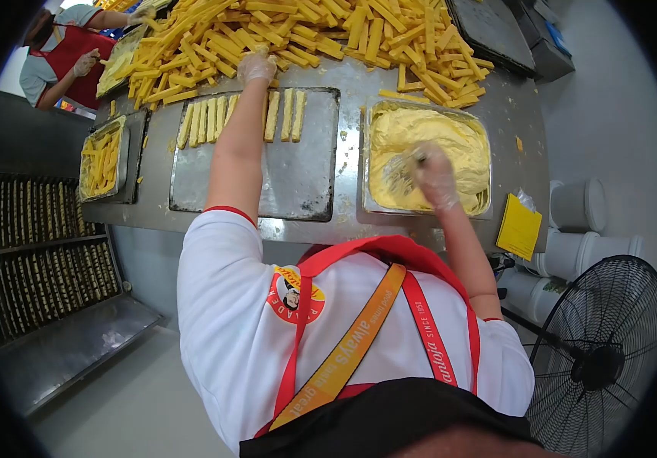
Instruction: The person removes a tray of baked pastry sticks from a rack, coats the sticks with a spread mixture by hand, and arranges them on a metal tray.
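At the near edge of a pile of yellow sticks [298,34], which look like cake or bread, my gloved left hand [256,70] has its fingers curled in. What they hold is hidden. Below it, a dark flat baking tray [298,179] carries a row of cream-coated sticks [287,114], partly covered by my left forearm. My gloved right hand [434,177] is closed around the handle of a utensil [400,174], blurred by motion and looking like a whisk or brush. It dips into pale yellow cream [443,130] in a rectangular metal pan [490,164].
A smaller metal pan [124,156] with yellow sticks stands at the left. Another person [69,61] in a red apron works at the far left. A rack [38,248] of filled trays is lower left; a black fan [599,366] and white buckets [576,206] are right.
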